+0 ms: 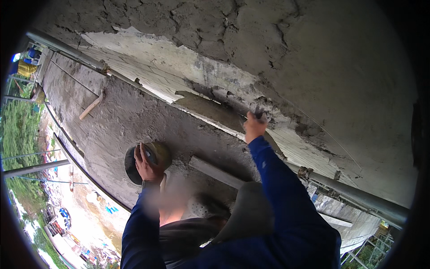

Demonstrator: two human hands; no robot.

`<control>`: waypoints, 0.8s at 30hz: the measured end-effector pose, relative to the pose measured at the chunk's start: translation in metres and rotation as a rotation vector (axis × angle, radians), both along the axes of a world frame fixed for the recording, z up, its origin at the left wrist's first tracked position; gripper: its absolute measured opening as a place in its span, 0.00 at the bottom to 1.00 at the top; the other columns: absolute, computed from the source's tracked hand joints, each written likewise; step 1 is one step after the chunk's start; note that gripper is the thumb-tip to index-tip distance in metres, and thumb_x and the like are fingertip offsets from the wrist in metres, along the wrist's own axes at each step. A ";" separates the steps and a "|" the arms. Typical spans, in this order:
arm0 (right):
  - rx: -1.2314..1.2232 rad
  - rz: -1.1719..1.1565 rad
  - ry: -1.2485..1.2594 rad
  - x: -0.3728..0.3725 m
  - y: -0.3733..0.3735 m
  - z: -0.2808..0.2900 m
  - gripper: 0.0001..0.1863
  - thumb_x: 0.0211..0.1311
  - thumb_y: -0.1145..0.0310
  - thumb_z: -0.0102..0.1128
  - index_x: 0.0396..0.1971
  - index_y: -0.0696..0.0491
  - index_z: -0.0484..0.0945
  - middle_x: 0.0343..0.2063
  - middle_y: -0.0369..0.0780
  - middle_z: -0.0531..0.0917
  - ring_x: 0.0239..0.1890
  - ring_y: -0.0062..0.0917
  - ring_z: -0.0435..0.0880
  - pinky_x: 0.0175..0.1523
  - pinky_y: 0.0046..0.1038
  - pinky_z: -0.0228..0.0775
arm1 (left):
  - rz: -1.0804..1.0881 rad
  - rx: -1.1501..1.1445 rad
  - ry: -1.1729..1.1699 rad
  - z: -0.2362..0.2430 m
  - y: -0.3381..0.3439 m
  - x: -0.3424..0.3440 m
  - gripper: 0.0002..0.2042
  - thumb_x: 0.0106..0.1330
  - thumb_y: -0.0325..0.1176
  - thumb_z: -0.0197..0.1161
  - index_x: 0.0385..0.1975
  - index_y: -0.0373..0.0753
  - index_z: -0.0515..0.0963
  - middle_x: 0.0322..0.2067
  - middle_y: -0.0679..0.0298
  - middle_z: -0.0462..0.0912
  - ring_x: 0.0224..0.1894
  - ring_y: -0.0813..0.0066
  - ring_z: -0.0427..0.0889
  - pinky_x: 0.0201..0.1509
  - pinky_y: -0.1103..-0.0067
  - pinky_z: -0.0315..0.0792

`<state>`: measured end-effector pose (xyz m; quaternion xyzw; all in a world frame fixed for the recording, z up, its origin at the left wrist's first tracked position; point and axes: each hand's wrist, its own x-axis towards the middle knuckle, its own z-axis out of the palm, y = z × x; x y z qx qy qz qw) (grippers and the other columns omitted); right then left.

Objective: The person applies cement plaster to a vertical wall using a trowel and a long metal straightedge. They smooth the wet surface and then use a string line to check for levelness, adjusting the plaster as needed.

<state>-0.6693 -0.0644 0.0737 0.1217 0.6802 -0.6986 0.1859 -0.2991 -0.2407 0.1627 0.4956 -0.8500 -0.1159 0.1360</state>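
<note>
The step in hand looked like work on the ragged plaster edge (274, 107) toward two o'clock, where the right hand (255, 127) curled, its hold unclear. Toward eight, the left hand (148, 169) covered a round container (131, 167), grip uncertain; the next move called for steady fingers.

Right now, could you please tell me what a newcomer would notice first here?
The cracked grey coating across the top and right stands out first, ending raggedly along a paler wall strip. Next is the right hand, raised near that ragged edge right of centre; then the left hand on a round container left of centre, on the smeared platform.
</note>
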 end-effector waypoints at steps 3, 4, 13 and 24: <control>0.010 -0.078 -0.083 -0.043 -0.004 0.019 0.13 0.62 0.75 0.68 0.43 0.55 0.74 0.30 0.37 0.81 0.24 0.25 0.77 0.25 0.31 0.70 | 0.000 0.005 -0.008 0.003 0.000 -0.003 0.43 0.58 0.42 0.71 0.74 0.39 0.60 0.69 0.45 0.64 0.71 0.44 0.65 0.71 0.58 0.61; 0.020 -0.104 -0.054 -0.050 -0.022 0.023 0.12 0.62 0.74 0.68 0.42 0.55 0.75 0.30 0.37 0.80 0.24 0.25 0.77 0.25 0.30 0.69 | 0.002 0.005 -0.008 0.001 0.001 -0.003 0.43 0.58 0.42 0.71 0.74 0.39 0.60 0.69 0.45 0.64 0.71 0.45 0.65 0.71 0.58 0.61; -0.051 -0.053 0.125 0.041 0.021 -0.022 0.13 0.62 0.76 0.65 0.43 0.53 0.71 0.27 0.34 0.78 0.19 0.21 0.72 0.21 0.27 0.63 | 0.026 0.006 -0.031 0.000 -0.003 -0.001 0.43 0.58 0.43 0.70 0.74 0.40 0.59 0.70 0.46 0.64 0.71 0.46 0.65 0.71 0.57 0.61; -0.042 -0.087 0.077 0.050 0.009 -0.014 0.12 0.62 0.75 0.66 0.42 0.53 0.73 0.33 0.36 0.80 0.23 0.21 0.75 0.25 0.29 0.67 | 0.019 0.004 -0.025 -0.003 0.000 0.003 0.43 0.58 0.44 0.70 0.74 0.41 0.59 0.70 0.46 0.63 0.71 0.45 0.65 0.71 0.57 0.61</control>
